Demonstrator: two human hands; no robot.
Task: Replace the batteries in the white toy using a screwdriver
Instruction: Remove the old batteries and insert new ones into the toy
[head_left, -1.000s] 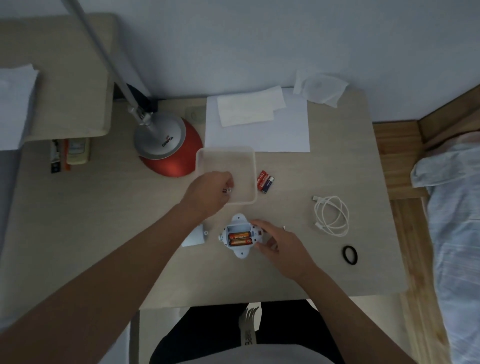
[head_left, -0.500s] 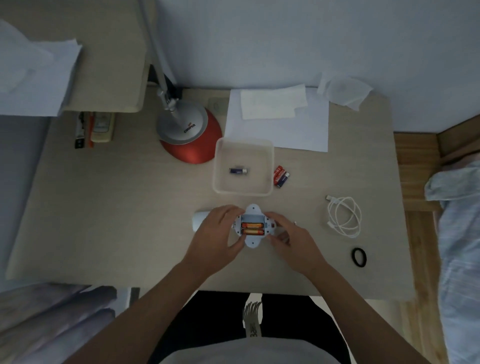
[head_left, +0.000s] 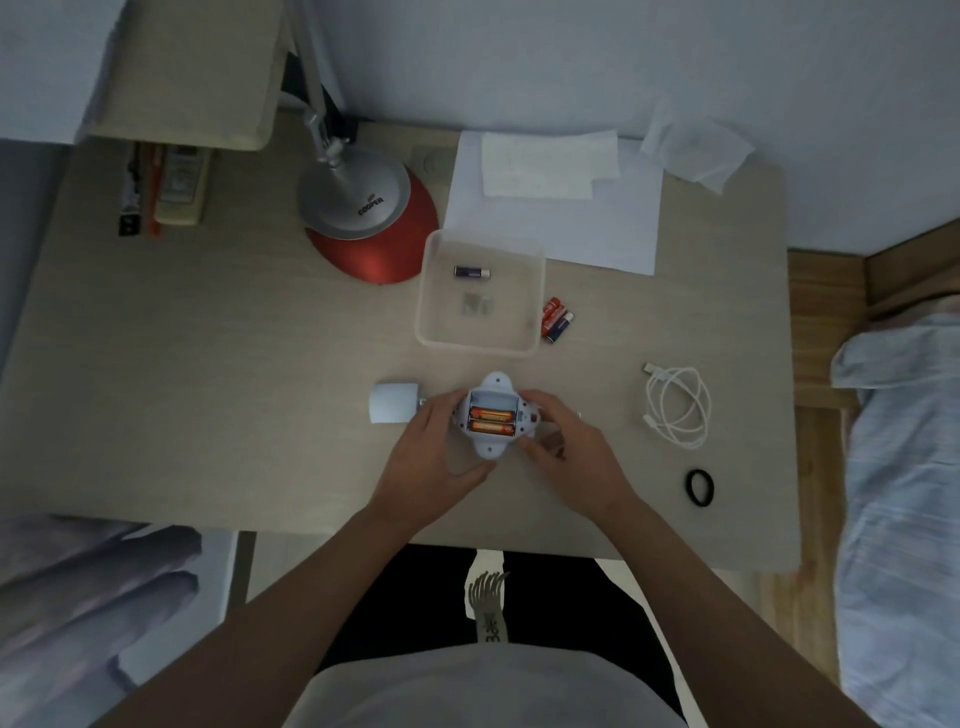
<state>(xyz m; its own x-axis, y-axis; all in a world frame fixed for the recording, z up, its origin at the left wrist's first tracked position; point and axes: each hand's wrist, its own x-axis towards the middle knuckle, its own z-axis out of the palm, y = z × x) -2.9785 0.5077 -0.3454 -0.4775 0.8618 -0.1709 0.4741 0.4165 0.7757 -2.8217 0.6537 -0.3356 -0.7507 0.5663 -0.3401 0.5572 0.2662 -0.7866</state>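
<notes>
Both hands are gripping the white toy (head_left: 492, 415) near the middle of the desk (head_left: 208, 389), toward its front edge: left hand (head_left: 431, 452) wrapping its left side, right hand (head_left: 566, 447) its right. Battery bay is facing up, uncovered, with two orange batteries (head_left: 491, 421) seated. Clear tray (head_left: 480, 293) is sitting just behind the toy holding one dark battery (head_left: 471, 272); two more loose batteries (head_left: 557, 322) are lying beside its right wall.

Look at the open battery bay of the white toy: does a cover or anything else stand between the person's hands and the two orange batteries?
Nothing visible does. The white toy lies bay-up between the left hand and right hand; the orange batteries are bare, and the white cover lies on the table to the left.
</notes>
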